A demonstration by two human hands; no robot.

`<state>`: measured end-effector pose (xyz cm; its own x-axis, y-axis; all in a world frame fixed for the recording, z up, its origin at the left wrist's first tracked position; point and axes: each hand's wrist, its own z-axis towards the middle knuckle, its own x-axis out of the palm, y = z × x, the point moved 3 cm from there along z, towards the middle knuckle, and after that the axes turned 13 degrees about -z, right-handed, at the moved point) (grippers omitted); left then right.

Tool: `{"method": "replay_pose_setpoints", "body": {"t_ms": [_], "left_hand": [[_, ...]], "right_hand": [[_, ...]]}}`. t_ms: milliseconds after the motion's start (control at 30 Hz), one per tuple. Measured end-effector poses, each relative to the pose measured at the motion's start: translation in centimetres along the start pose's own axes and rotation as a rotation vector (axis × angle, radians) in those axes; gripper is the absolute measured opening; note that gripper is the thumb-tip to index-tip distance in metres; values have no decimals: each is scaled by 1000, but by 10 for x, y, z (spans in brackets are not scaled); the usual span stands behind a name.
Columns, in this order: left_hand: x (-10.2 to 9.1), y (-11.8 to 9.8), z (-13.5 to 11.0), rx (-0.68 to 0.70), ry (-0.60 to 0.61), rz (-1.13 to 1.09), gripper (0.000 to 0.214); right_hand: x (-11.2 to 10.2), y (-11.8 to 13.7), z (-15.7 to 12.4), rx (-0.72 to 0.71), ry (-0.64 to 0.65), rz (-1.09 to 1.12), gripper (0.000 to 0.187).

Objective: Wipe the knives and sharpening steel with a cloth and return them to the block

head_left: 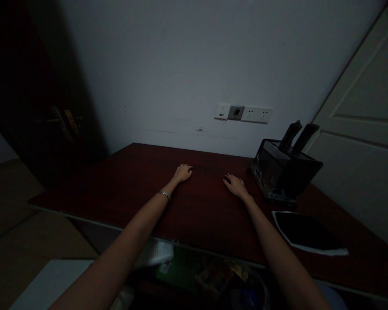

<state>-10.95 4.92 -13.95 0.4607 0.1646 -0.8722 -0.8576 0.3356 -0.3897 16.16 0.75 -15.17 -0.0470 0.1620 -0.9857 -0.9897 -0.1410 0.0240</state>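
My left hand (183, 172) rests palm down on the dark red wooden table (210, 211), its fingers stretched toward the wall. A silver bracelet (165, 195) circles that wrist. To the right, my right hand (235, 185) also lies flat on the tabletop, fingers extended and slightly apart. Neither hand holds anything. A wide stretch of table surface separates the two. Nearest to my right hand is a black and clear knife-block-like holder (278, 172), with two dark handles (298, 137) sticking up from it.
A black sheet with a white edge (310, 232) lies at the table's right. Wall sockets (243, 113) sit above the back edge. Below the front edge is a shelf with a green packet (177, 267) and other items. A dark door (35, 107) stands left, a pale panelled door (365, 150) right.
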Motion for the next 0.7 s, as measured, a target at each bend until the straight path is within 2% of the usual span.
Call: {"method": "replay_pose_setpoints", "body": {"t_ms": [467, 533, 600, 700], "left_hand": [[-1, -2, -2, 0, 2, -7, 39], [-2, -3, -3, -1, 2, -11, 39], [-3, -3, -4, -3, 5, -19, 39], [-6, -4, -4, -17, 14, -41, 38]], "right_hand": [[-5, 4, -6, 2, -41, 26, 45], [-16, 9, -9, -5, -80, 50, 45], [-36, 18, -16, -55, -151, 109, 45], [-83, 38, -40, -266, -268, 248, 45]]}}
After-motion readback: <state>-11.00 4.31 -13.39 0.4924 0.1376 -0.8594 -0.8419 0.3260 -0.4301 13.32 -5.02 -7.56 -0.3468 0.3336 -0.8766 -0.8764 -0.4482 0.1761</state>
